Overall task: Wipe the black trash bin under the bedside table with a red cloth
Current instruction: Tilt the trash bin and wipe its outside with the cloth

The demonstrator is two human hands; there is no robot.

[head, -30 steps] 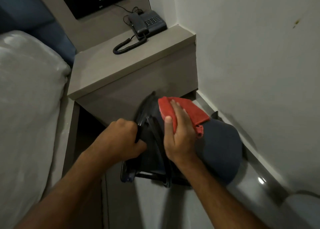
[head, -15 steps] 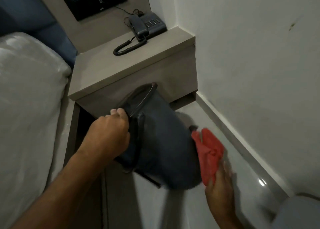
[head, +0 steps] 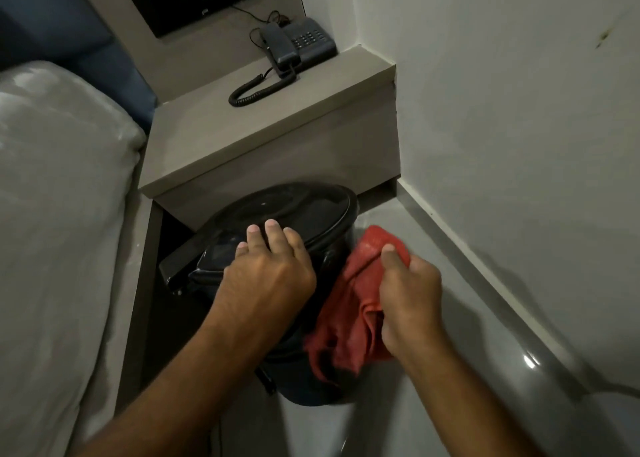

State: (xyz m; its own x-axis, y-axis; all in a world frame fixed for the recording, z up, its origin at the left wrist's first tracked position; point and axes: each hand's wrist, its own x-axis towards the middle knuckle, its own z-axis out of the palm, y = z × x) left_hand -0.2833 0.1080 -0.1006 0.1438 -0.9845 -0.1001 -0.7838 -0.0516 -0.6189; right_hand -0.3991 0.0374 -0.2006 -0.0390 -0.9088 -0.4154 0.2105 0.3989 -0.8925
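White pillowed bed (head: 59, 214) far left, not involved. Next over, grey laminate bedside table (head: 242, 134), dark corded phone (head: 298, 43) on its top surface. Round black plastic trash bin (head: 298, 211) stands on the grey floor (head: 433, 249) just in front of the table's lower edge, partly tucked under it, lid closed, lid face tipped toward the viewer. Long axis runs roughly top-to-bottom in view, lid end near the table, base end near the person.

Left hand (head: 266, 269) rests on the lid's near edge, fingers curled over the rim, steadying the bin, holding nothing else. Right hand (head: 408, 297) closed around the bunched red cloth (head: 349, 314), which presses against the bin's right side wall. Cloth hand sits directly right of the bin, touching; left hand above it.

Judgement: next stroke likely runs along that right flank, lid end to base, while the left hand keeps it from rolling. White wall (head: 519, 145) close on the right, little elbow room.
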